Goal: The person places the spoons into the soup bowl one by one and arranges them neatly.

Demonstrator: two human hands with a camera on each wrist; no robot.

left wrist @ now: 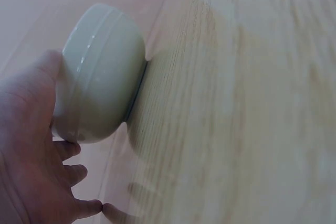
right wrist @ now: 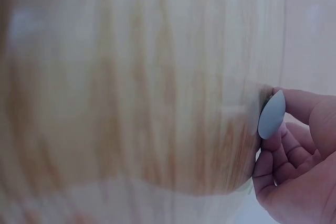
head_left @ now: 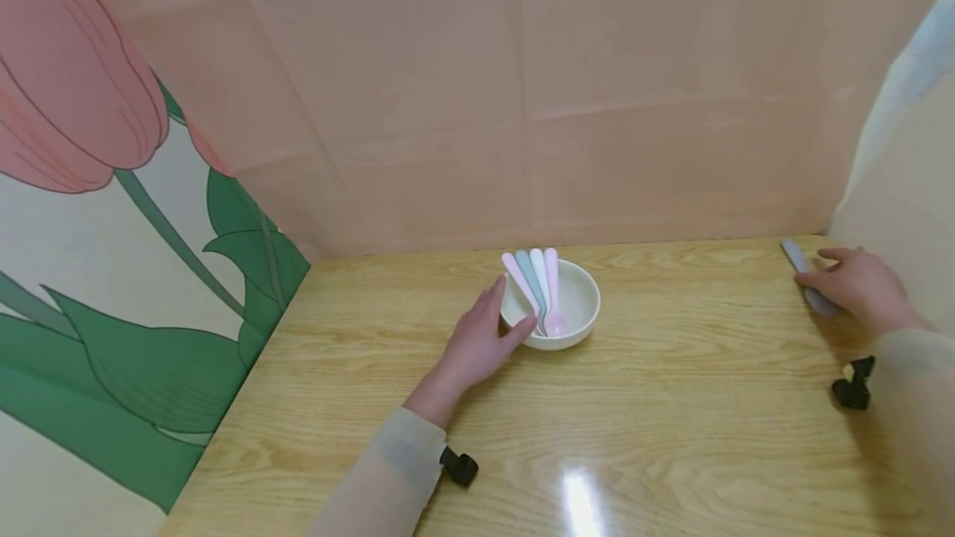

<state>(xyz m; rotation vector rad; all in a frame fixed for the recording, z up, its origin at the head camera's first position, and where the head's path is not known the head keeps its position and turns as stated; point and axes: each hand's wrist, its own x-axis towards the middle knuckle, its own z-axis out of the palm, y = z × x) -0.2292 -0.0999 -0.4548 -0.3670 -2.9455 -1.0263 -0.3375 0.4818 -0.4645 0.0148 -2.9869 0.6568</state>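
Observation:
A white bowl (head_left: 584, 305) stands on the table with several small spoons (head_left: 553, 288) leaning in it: pink, teal and pale ones, handles up over the far rim. My left hand (head_left: 477, 342) is at the bowl's left side, thumb and fingers spread along the rim; in the left wrist view its fingertips meet the bowl's wall (left wrist: 107, 77). Far to the right, my right hand (head_left: 861, 284) pinches a grey spoon (head_left: 795, 255) low over the table near the back right corner. Its rounded end (right wrist: 272, 116) shows between thumb and fingers in the right wrist view.
The wood-grain table (head_left: 671, 437) runs back to a plain pinkish sheet (head_left: 559, 106). A tulip-printed panel (head_left: 186, 363) bounds the left side, and a pale sheet (head_left: 910, 205) hangs at the right, close to the right hand.

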